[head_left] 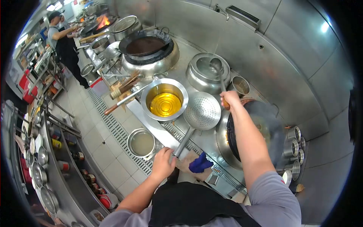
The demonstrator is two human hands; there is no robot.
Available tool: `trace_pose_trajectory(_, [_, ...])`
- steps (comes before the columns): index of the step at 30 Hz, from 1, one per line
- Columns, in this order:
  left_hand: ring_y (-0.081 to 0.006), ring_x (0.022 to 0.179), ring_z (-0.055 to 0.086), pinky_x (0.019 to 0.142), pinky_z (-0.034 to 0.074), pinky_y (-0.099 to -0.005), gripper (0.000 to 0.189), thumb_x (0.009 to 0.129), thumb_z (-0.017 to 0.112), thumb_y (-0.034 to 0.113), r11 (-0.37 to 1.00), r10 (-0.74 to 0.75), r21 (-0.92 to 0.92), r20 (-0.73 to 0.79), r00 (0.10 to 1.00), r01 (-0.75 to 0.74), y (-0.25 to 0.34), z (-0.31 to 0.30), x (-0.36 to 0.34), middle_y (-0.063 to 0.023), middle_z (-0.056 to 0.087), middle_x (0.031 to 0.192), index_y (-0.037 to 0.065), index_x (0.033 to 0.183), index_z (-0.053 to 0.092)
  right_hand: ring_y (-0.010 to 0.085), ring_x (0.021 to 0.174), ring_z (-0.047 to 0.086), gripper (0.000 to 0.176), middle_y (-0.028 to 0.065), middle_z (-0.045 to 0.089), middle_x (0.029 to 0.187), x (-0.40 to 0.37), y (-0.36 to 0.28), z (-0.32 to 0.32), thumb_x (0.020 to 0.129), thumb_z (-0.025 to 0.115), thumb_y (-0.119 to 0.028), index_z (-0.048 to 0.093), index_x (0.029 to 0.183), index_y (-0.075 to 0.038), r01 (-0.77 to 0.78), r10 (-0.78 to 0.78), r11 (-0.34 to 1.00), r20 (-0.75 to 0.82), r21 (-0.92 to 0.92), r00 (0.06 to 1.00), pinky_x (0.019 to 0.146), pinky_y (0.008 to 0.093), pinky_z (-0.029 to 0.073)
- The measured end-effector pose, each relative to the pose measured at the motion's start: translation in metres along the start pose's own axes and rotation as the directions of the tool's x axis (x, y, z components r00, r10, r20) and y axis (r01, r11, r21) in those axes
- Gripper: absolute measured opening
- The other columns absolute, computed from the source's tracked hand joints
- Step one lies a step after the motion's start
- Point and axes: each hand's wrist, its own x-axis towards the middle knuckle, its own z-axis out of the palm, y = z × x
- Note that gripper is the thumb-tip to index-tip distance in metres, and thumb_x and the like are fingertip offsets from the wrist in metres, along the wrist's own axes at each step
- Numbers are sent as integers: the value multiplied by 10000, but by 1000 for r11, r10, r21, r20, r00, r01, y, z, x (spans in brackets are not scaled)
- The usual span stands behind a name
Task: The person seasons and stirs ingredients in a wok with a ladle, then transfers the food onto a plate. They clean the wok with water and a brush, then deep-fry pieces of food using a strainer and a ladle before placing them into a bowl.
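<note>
My right hand is closed on the wooden handle of a ladle, whose bowl rests over a steel pot of water. Near the end of the handle of a perforated strainer is my left hand; whether its fingers grip the handle is unclear. Left of the strainer stands a pot of yellow oil. Behind my right forearm, a dark wok gives off steam. A blue cloth lies at the counter's front edge.
A second wok sits on the stove behind. Below the counter edge is a pot of cloudy liquid. Small metal containers stand at right. At the far left, a person works near flames. Shelves hold bottles.
</note>
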Motion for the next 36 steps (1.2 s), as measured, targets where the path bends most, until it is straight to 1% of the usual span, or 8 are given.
trace_pose_trajectory(3, [-353,942,565,813,459,-420,273,751,654,128,1000,3,20,20,1000,-4,-17,-20,-1,-157,572,1035,29,1001,606,157,489,504,133,59,472,591,21,-11,0,788,542,-44,430,719,-58,-400,6,475,452,784,892,403,244,384])
trace_pose_trajectory(7, [-360,916,571,797,466,-419,245,757,634,98,998,-52,28,74,996,50,-41,-33,-8,-166,575,1017,15,985,607,164,578,531,113,69,481,669,17,-42,-6,763,532,5,427,742,-32,-456,-203,16,449,890,870,449,245,427])
trace_pose_trajectory(12, [-359,891,580,776,472,-421,218,761,612,67,997,-80,20,125,989,78,-44,-36,0,-178,579,992,-1,968,605,186,463,509,45,80,473,609,27,-94,-63,769,434,48,414,741,19,-241,-140,-86,228,967,964,401,236,473])
trace_pose_trajectory(18, [-368,840,586,737,478,-435,239,796,644,145,997,-20,82,257,966,-1,-26,-11,22,-184,589,947,-16,966,599,206,496,524,65,82,469,627,34,-79,-181,833,432,-9,432,768,3,31,-25,89,-29,996,999,459,282,522])
trace_pose_trajectory(22, [-390,843,608,747,489,-454,480,846,597,278,977,-76,211,426,901,-17,-2,21,33,-221,596,944,-26,1201,485,251,628,563,82,120,477,692,-6,-41,-266,814,509,-27,432,819,0,122,221,241,-177,963,959,504,318,543])
trace_pose_trajectory(26, [-394,875,619,767,494,-455,585,875,540,323,919,-210,391,409,888,37,-4,60,34,-241,611,956,-32,1316,390,198,560,561,115,82,496,663,-96,20,-365,793,538,-42,433,754,-18,-42,351,635,-240,771,905,472,278,522])
trace_pose_trajectory(32, [-402,901,621,809,487,-467,608,884,522,304,889,-287,457,495,820,35,0,44,18,-263,626,992,-43,1355,357,135,478,536,150,47,534,580,-222,87,-415,790,555,-104,457,685,-60,-145,373,835,-351,531,859,394,233,432])
trace_pose_trajectory(36, [-411,983,583,831,478,-454,595,873,545,320,791,-332,610,369,868,44,21,33,14,-264,581,1088,-42,1326,409,168,413,517,116,64,545,571,-295,137,-420,788,561,-89,528,698,-24,-226,246,969,-530,105,812,364,311,407])
